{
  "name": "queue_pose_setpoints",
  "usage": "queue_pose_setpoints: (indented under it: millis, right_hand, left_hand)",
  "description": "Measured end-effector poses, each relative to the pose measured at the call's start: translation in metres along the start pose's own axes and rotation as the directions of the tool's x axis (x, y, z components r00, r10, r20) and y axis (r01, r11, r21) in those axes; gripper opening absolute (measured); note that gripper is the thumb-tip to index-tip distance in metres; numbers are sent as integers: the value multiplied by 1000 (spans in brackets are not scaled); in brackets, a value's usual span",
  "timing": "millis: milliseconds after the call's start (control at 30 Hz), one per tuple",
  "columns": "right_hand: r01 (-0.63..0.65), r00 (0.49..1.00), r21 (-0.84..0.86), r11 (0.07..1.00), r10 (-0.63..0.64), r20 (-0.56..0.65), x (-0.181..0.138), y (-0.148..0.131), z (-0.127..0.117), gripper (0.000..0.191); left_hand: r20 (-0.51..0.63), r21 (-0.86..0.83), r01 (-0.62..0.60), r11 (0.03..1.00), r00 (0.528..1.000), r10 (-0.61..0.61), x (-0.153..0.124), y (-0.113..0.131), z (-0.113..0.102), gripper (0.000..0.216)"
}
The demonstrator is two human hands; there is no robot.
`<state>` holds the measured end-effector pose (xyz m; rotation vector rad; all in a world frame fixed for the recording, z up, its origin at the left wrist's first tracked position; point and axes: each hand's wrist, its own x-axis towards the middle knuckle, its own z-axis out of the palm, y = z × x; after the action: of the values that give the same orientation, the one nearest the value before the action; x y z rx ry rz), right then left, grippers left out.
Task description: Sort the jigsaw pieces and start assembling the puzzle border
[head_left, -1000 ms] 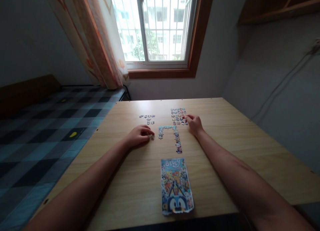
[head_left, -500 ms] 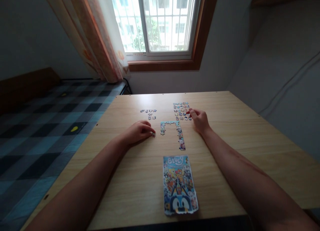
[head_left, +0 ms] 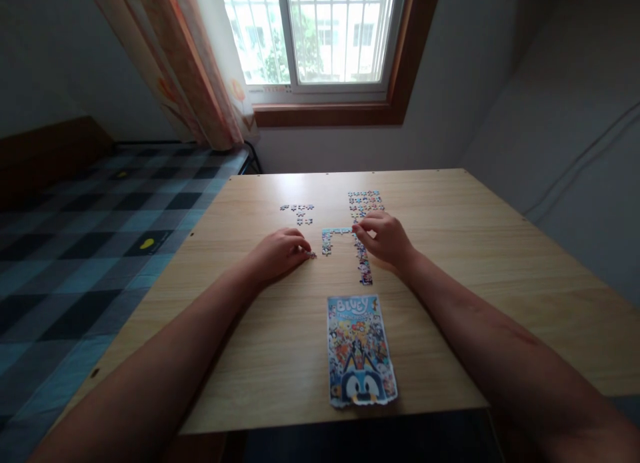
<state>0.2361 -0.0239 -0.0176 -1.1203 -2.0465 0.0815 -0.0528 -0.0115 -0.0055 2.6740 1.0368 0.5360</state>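
My left hand [head_left: 279,253] rests on the wooden table [head_left: 450,263], fingers curled, its fingertips pinching a small puzzle piece [head_left: 311,255]. My right hand [head_left: 384,239] hovers over the corner of the joined puzzle section [head_left: 345,246], thumb and fingers pinched on a tiny piece. Behind it lies a block of loose pieces [head_left: 366,201]. Another small group of pieces [head_left: 299,213] lies at the back left. The picture sheet [head_left: 360,349] lies flat near the front edge.
A bed with a blue checked cover [head_left: 90,249] stands along the table's left side. A window [head_left: 320,33] and curtain [head_left: 190,69] are behind. A wall with a cable runs on the right.
My right hand has come from the loose block at the back to the joined section's corner, pinched. My left hand has stayed put. The head has tilted down.
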Motion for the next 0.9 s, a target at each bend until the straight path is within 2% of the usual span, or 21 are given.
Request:
queue_pose_setpoints:
  millis: [133, 300, 400, 567, 900]
  right_hand:
    - [132, 988, -21, 991, -130, 80, 1, -15, 3, 34]
    - [203, 971, 25, 979, -205, 121, 2, -21, 13, 20]
    - [240, 963, -3, 971, -238, 126, 1, -20, 19, 23]
    - [259, 957, -63, 964, -247, 150, -1, -22, 25, 25]
    - [240, 954, -42, 970, -227, 196, -1, -24, 28, 22]
  left_hand:
    - [-32, -25, 15, 1000, 999, -16, 0, 5, 3, 14]
    - [-56, -16, 8, 1000, 998, -9, 1, 10, 8, 13]
    - [-81, -2, -8, 1000, 997, 8, 2, 10, 11, 14]
    - [-124, 30, -48, 998, 991, 51, 3, 12, 14, 16]
    - [-140, 68, -73, 995, 987, 82, 4, 20, 18, 14]
